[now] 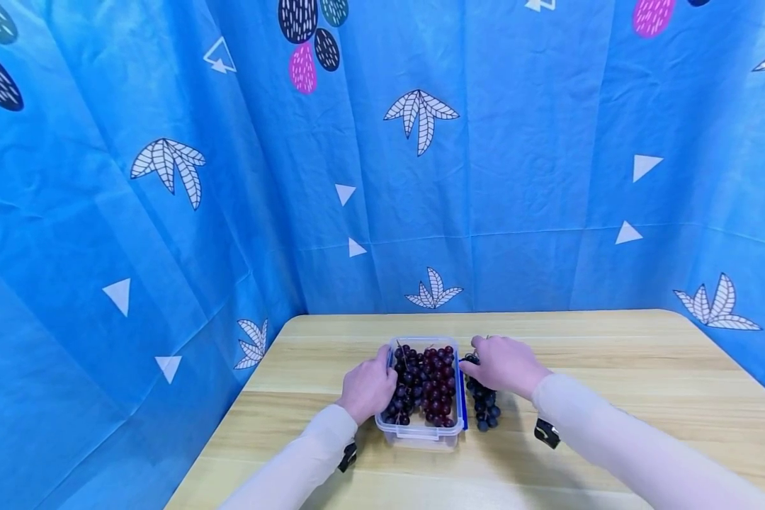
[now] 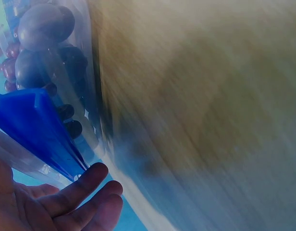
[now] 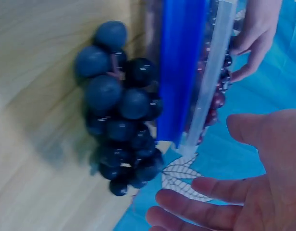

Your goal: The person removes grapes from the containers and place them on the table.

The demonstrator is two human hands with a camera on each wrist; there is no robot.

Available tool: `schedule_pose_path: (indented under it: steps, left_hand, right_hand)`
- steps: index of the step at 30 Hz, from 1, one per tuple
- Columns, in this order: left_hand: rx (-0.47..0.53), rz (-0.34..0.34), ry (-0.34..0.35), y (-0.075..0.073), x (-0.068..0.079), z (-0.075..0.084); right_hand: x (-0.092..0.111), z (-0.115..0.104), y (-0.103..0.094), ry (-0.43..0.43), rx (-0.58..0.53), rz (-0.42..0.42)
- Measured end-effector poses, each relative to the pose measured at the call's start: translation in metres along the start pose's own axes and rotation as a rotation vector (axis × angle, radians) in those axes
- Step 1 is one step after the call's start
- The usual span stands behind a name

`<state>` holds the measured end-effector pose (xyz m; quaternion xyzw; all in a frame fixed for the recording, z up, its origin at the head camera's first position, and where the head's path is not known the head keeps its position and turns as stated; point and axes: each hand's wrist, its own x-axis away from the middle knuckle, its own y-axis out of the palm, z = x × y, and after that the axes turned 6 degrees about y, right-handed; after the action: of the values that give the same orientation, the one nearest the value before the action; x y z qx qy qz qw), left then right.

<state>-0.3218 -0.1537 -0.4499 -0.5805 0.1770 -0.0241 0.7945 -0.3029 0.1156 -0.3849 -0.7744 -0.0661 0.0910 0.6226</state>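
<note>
A clear plastic container with blue side clips stands on the table, holding dark grapes on its left and red grapes on its right. My left hand grips the container's left wall, thumb at the rim; in the left wrist view its fingers lie by the hanging blue clip. Beside the container's right wall lies a bunch of black grapes. Over the far end of that bunch is my right hand, thumb and fingers spread apart with nothing between them in the right wrist view.
The light wooden table extends to both sides of the container. A blue patterned curtain hangs behind the table and along its sides. Black straps with small devices are on both wrists.
</note>
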Motion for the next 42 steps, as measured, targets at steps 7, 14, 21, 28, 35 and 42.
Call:
schedule_pose_path:
  steps: [7,14,21,28,35,42]
  left_hand:
    - [0.01,-0.011,-0.011,-0.002,0.0,0.001]
    - [0.009,-0.023,-0.011,-0.001,-0.002,0.001]
    - [-0.001,-0.027,-0.032,0.001,-0.002,0.0]
    - [0.004,-0.025,-0.035,0.0,-0.002,0.002]
    - [-0.007,-0.029,-0.038,0.0,-0.003,0.001]
    - [-0.002,-0.039,-0.045,0.001,-0.002,0.001]
  right_hand:
    - [-0.008,-0.017,-0.012,-0.04,0.005,-0.051]
    - [-0.022,-0.032,-0.021,-0.055,0.0,-0.154]
    - [-0.039,-0.046,-0.027,-0.089,0.008,-0.21]
    - [-0.051,-0.054,-0.025,-0.101,0.002,-0.274]
    - [-0.059,-0.06,-0.019,-0.1,-0.008,-0.334]
    - [-0.068,-0.062,-0.01,-0.106,-0.001,-0.342]
